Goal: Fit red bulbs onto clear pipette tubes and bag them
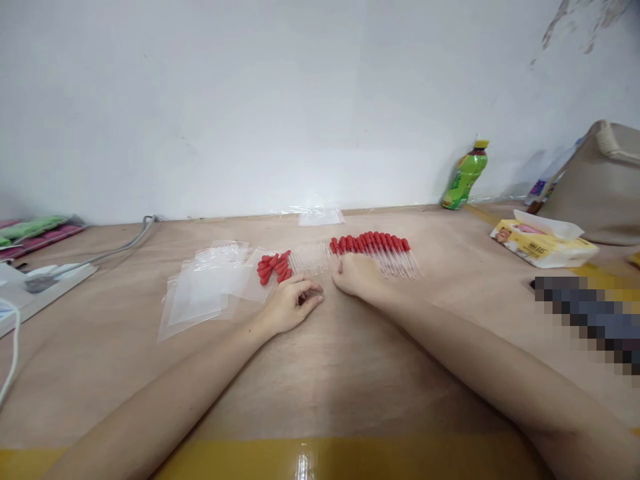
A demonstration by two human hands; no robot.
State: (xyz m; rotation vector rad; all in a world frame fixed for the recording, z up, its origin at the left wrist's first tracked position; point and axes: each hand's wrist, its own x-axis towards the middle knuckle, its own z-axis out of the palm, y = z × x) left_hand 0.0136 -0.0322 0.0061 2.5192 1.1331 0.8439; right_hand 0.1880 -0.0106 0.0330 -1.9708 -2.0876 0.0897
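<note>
My right hand is closed at the left end of a row of glass droppers with red rubber bulbs. Its fingers cover part of the nearest stems, and whatever is between the fingertips is hidden. To its left, my left hand rests on the table with curled fingers and a gap between thumb and forefinger; nothing shows in it. Just beyond that hand lies a loose pile of red rubber bulbs. Bare clear glass tubes lie side by side between the pile and the assembled droppers.
Clear zip bags lie overlapping at left, and another bag lies by the wall. A power strip with cables is at far left. At right are a green drink bottle, a tissue pack and a beige bag.
</note>
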